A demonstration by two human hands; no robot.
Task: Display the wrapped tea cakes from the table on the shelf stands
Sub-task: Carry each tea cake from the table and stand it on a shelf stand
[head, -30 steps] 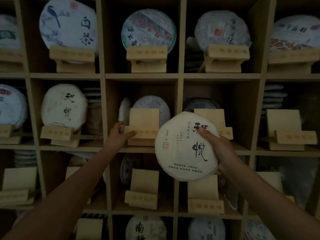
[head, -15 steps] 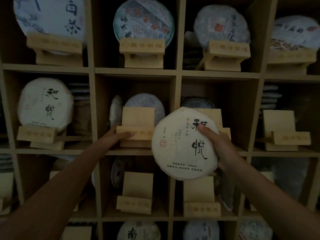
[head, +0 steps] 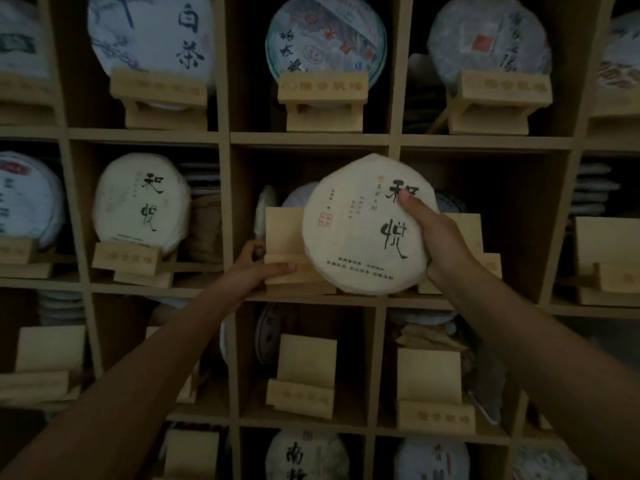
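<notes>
- A dimly lit wooden grid shelf (head: 311, 138) of square cubbies fills the frame, most cubbies holding pale wooden display stands, some already bearing round paper-wrapped tea cakes.
- At centre frame, the right hand (head: 446, 244) grips a round cream paper-wrapped tea cake (head: 360, 230) printed with black calligraphy and a small red seal; the thumb presses its face near the upper right edge and the fingers curl out of sight behind its right rim.
- The cake is held upright in front of the centre cubby, overlapping the right part of the pale wooden stand (head: 284, 251) there; whether it rests on the stand's ledge cannot be told.
- The left hand (head: 256, 268), at centre left, holds the same stand's lower left corner, thumb lying along its front lip and fingers wrapped around its left side.
- In the cubby to the left, a matching cream cake (head: 138, 202) with the same calligraphy sits on its own stand.
- In the upper row, a white cake with a blue bird design (head: 152, 39) stands at upper left, and a green-rimmed patterned cake (head: 325, 39) at top centre.
- Empty stands (head: 304, 372) sit in the cubbies below centre.
</notes>
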